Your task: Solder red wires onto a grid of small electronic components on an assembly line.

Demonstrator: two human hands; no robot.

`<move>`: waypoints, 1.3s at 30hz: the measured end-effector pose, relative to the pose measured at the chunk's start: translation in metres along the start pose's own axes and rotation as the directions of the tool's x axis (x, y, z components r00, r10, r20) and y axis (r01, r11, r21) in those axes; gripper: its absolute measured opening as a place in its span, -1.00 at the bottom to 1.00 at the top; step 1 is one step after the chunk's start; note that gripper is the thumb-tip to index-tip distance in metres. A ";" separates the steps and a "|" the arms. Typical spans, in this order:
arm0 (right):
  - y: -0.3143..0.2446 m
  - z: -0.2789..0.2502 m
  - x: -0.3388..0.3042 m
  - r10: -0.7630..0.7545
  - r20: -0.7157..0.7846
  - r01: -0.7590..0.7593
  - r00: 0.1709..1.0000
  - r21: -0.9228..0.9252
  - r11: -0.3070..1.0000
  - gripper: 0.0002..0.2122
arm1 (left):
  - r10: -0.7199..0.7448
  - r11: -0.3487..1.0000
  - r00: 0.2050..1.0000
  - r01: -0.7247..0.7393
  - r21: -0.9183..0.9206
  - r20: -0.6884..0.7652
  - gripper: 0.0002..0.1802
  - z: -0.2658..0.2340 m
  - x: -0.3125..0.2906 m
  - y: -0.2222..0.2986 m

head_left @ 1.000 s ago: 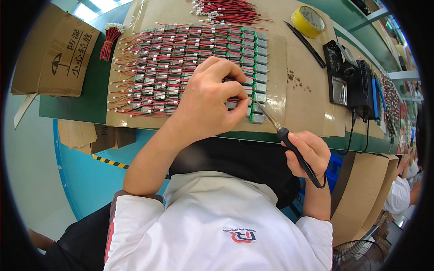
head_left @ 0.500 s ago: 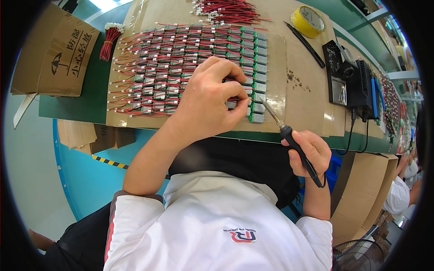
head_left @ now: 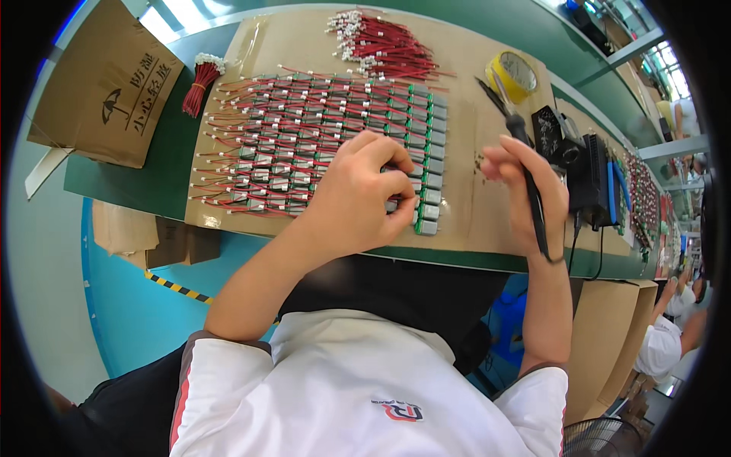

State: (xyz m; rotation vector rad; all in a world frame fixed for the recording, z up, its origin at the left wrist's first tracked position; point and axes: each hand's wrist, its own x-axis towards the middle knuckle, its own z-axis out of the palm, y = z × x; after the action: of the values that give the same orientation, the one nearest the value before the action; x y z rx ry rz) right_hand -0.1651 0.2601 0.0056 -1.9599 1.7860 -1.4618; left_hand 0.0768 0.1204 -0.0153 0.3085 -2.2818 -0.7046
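Head view shows the cardboard sheet (head_left: 472, 137) spread across the green bench (head_left: 152, 175), with rows of small motors with red leads (head_left: 304, 152) covering its left half. At about four o'clock of those rows, my left hand (head_left: 358, 202) lies curled, fingertips pressing the motors near the lower right corner. My right hand (head_left: 529, 186) is clenched around the black soldering iron (head_left: 525, 171); its long axis runs roughly twelve to six, tip pointing toward eleven o'clock, raised clear of the rows.
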 end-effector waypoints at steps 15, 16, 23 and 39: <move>0.071 0.069 0.136 -0.299 0.226 0.339 0.927 -0.168 0.925 -0.72 | -0.009 1.000 1.000 0.009 0.012 -0.010 -0.88 0.000 -0.004 0.001; 0.073 0.071 0.139 -0.292 0.249 0.342 0.923 -0.187 0.921 -0.74 | -0.014 1.000 1.000 0.014 0.012 -0.004 -0.88 0.000 -0.004 0.001; 0.065 0.068 0.140 -0.266 0.233 0.306 0.935 -0.152 0.940 -0.74 | -0.001 1.000 1.000 0.001 0.009 -0.027 -0.89 -0.001 -0.002 0.001; -0.025 0.022 -0.018 0.010 -0.007 -0.010 1.000 -0.018 1.000 -0.65 | -0.003 1.000 0.997 0.005 -0.026 0.073 -0.76 -0.012 0.007 0.010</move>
State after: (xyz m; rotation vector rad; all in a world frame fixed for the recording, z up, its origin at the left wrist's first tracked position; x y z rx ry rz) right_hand -0.1295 0.2706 -0.0003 -1.9541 1.8151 -1.4567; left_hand 0.0798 0.1211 0.0012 0.2791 -2.3395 -0.7581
